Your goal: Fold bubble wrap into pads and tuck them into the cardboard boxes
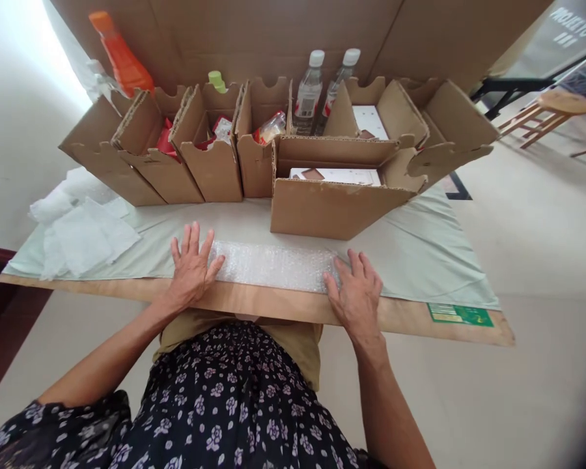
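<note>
A long strip of bubble wrap (276, 266) lies flat along the front edge of the cloth-covered table (405, 309). At its left end rests my left hand (193, 266), palm down, with the fingers spread on the cloth and the thumb at the wrap. My right hand (356, 288) lies over the other end, its fingers stretched out and the thumb touching the plastic. Neither hand grips anything. Just behind the strip stands a cardboard box (317, 207) holding a white box (342, 176) with a brown picture on it.
A row of cardboard bins (219, 172) stands at the back, some holding red packets. Behind them are an orange bottle (124, 62) and two clear bottles (308, 94). More bubble wrap (85, 234) is piled at the left. A green card (461, 314) lies at the right front edge.
</note>
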